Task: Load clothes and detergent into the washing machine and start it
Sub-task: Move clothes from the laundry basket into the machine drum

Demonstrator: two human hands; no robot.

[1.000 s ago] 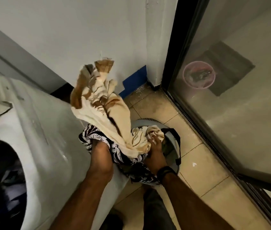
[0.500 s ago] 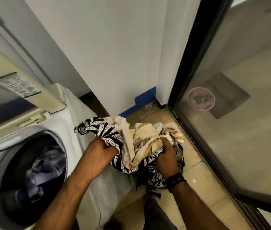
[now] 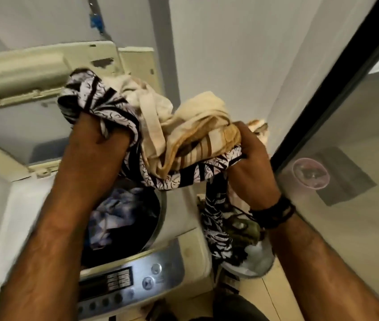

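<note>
- Fingers of the left hand (image 3: 95, 137) are curled tight into the black-and-white patterned cloth (image 3: 172, 179), while the right hand (image 3: 251, 165) pinches the far side of the same bundle, its fingers buried in the folds.
- Between the two hands sags the cream and tan striped cloth (image 3: 193, 126), cradled in the patterned one like a load in a sling.
- A second ago this bundle was down low by the laundry basket (image 3: 253, 258) on the floor; half a second ago it was level with the machine's side. Now it has been lifted up and swung across, and hangs just above the right edge of the open drum (image 3: 123, 218).
- One tail of the patterned cloth trails down to the right of the washing machine (image 3: 183, 232), towards the basket, outside the opening.
- Bluish clothes (image 3: 116, 209) already lie in the drum, and the lid (image 3: 19, 77) stands raised at the back.
- To my eye the carry is nearly done: what remains is moving the bundle a little leftward over the opening and letting go, gathering in that hanging tail so it does not catch on the rim.
- More garments seem to sit in the basket, though the blur there makes it hard to say what they are.
- Detergent is nowhere I can see, and the control panel (image 3: 128, 281) at the front waits untouched; loading comes first.
</note>
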